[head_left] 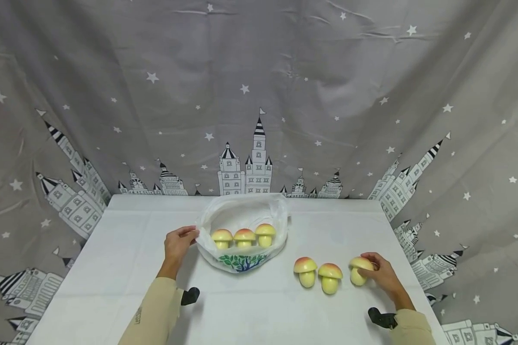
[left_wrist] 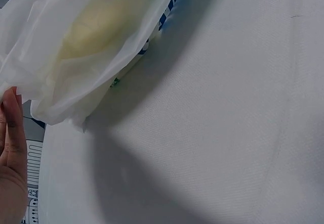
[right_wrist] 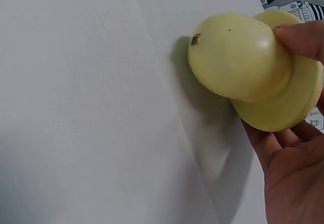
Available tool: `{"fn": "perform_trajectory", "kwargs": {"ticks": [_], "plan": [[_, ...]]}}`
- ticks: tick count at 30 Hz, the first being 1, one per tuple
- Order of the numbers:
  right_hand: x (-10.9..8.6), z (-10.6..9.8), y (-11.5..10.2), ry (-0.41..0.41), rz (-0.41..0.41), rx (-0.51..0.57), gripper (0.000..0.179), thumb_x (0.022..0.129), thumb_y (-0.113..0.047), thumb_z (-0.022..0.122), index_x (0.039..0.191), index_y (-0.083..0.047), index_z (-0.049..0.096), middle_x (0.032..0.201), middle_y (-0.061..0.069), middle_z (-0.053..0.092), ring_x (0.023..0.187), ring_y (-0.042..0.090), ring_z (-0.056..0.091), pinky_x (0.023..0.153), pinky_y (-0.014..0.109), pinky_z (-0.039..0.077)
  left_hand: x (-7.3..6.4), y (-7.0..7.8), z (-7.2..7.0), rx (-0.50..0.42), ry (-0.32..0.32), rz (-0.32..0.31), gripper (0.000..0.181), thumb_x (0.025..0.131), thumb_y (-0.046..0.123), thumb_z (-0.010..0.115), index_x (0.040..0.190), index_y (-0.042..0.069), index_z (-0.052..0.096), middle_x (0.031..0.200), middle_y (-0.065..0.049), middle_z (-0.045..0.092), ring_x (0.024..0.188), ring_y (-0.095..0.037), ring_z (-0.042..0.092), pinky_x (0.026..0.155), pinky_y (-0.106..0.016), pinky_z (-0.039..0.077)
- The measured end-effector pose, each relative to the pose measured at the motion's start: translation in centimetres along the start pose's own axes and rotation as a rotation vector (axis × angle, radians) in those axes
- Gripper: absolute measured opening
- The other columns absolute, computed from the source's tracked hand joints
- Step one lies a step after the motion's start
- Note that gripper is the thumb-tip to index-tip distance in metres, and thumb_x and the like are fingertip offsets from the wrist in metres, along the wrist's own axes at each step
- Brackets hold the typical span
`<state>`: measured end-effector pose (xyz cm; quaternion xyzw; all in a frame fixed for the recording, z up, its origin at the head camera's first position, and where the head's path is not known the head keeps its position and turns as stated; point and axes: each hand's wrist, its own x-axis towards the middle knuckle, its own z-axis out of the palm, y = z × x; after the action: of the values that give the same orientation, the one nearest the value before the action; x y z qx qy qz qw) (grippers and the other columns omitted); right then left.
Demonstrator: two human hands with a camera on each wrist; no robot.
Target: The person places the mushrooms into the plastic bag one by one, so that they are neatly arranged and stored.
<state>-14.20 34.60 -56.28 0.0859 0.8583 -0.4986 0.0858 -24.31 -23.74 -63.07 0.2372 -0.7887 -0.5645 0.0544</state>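
A white plastic bag (head_left: 211, 251) with a green and blue tree print lies with its mouth spread wide. Three yellow toy mushrooms (head_left: 244, 236) with reddish caps show in a row inside it. My left hand (head_left: 178, 245) pinches the bag's left rim; in the left wrist view the fingers (left_wrist: 14, 128) are at the bag's edge. My right hand (head_left: 382, 274) grips another toy mushroom (head_left: 357, 275), thumb on one side and fingers behind the cap. In the right wrist view this mushroom (right_wrist: 235, 57) has its stem pointing left, with a small dark spot at the end.
Two more toy mushrooms (head_left: 330, 278) stand on the white table (head_left: 250, 311), between the bag and my right hand. A grey curtain (head_left: 177, 96) printed with castles and stars hangs behind the table and round its sides.
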Motion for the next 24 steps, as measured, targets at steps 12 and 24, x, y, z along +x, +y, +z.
{"fn": "perform_trajectory", "kwargs": {"ticks": [12, 24], "plan": [[0.5, 0.9, 0.0, 0.063, -0.039, -0.029, 0.053, 0.088, -0.020, 0.071, 0.131, 0.002, 0.051, 0.129, 0.022, 0.054, 0.113, 0.021, 0.052, 0.097, 0.032, 0.042, -5.7, 6.9, -2.5, -0.084, -0.066, 0.012, 0.033, 0.087, 0.015, 0.071, 0.112, -0.005, 0.067, 0.095, -0.014, 0.070, 0.077, -0.014, 0.067, 0.071, -0.025, 0.057], [0.2, 1.2, -0.4, 0.112, 0.004, -0.024, 0.054, 0.091, -0.023, 0.067, 0.137, -0.002, 0.049, 0.136, 0.020, 0.051, 0.118, 0.029, 0.050, 0.088, 0.025, 0.044, -5.9, 7.2, -2.2, -0.047, -0.045, -0.053, 0.032, 0.089, 0.017, 0.069, 0.115, -0.001, 0.066, 0.101, -0.014, 0.069, 0.077, -0.010, 0.066, 0.067, -0.016, 0.054]]}}
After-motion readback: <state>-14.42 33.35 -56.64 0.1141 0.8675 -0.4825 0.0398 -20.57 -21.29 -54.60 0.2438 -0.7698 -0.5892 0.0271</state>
